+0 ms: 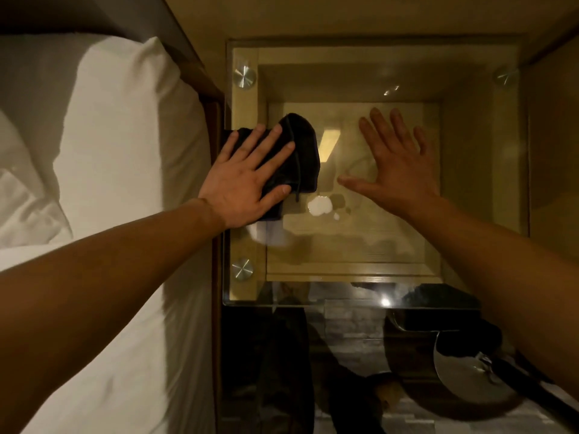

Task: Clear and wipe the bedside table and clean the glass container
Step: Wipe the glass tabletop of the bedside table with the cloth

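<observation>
- The glass tabletop (360, 245) is bare of clutter; the risk now lies in the wiping. The left hand (247, 180) works at about 9 o'clock on the pane, right at the edge beside the bed (109, 151), so a stroke carried further that way could push the dark cloth (302, 155) off the glass.
- The right hand (398, 164) is spread over the pane near centre; if it rests on the glass, which cannot be told, its palm may leave fresh smears.
- A pale patch (319, 205) at 6 o'clock from the cloth may be residue or only glare; if residue, a short stroke would miss it.
- Left grip: fingers splayed wide and flat, pressing the cloth down rather than clutching it.
- Right grip: wide open, holding nothing.
- No glass container can be picked out with certainty.
</observation>
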